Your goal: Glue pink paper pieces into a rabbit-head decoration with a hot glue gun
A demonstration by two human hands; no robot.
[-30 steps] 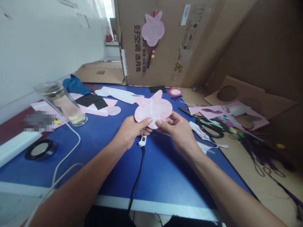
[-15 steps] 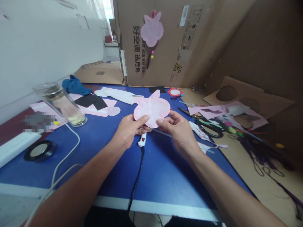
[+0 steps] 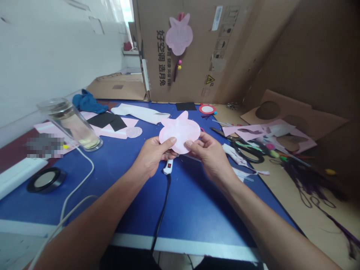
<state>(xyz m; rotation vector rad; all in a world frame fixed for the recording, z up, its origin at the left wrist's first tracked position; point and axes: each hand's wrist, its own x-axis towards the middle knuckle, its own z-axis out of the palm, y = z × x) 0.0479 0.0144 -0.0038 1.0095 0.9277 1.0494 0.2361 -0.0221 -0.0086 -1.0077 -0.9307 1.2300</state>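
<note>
A pink paper cutout [image 3: 180, 131] with a scalloped outline and two pointed tips is held up over the blue table [image 3: 202, 210]. My left hand [image 3: 154, 153] pinches its lower left edge, thumb on the front. On the lower right edge my right hand [image 3: 209, 152] grips it the same way. The fingers behind the paper are partly hidden. Below the cutout lies a white corded tool [image 3: 168, 167] with a red switch; its far end is covered. A similar pink cutout [image 3: 179, 36] with beads and a dark tassel hangs on the cardboard behind.
On the left are a glass of liquid [image 3: 77, 125], a tape roll [image 3: 46, 180], black paper pieces [image 3: 108, 120] and a white cable [image 3: 91, 165]. Black-handled scissors [image 3: 250, 153], pink paper scraps [image 3: 281, 133] and dark tassels [image 3: 306, 180] lie on the right. A cardboard panel [image 3: 197, 82] stands at the back.
The pink cutout has tilted back slightly and its top tip sits a little lower. Both hands keep their hold on it.
</note>
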